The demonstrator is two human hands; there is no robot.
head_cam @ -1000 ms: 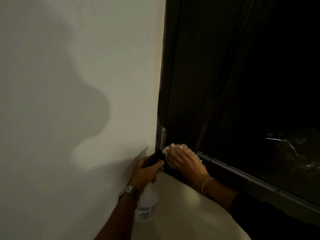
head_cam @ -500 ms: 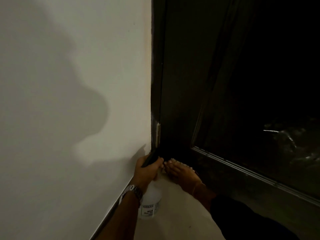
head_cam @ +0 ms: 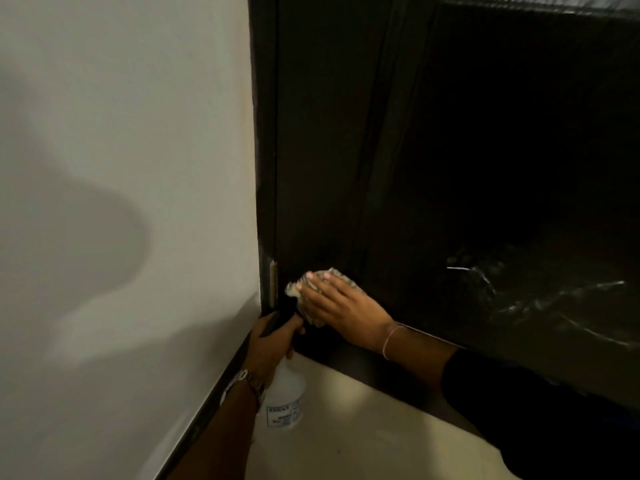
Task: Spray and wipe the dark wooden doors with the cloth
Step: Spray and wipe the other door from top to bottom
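Observation:
The dark wooden door (head_cam: 325, 161) fills the upper right, with a dark glass panel (head_cam: 519, 188) set in it. My right hand (head_cam: 341, 304) lies flat on a light crumpled cloth (head_cam: 337, 275), pressing it against the door's lower left part near a metal hinge (head_cam: 273, 282). Just below and to the left, my left hand (head_cam: 273, 344) grips a white spray bottle (head_cam: 285, 396) by its black trigger head, the bottle hanging down near the floor. A watch sits on that wrist.
A pale wall (head_cam: 121, 202) runs along the left with a dark skirting board (head_cam: 207, 414) at its foot. Cream floor (head_cam: 363, 434) lies below the door's bottom rail. Reflections glint in the glass at the right.
My right hand with the cloth has moved up from the door's bottom edge onto the lower panel. The left hand and bottle stay in about the same spot. The view has tilted upward.

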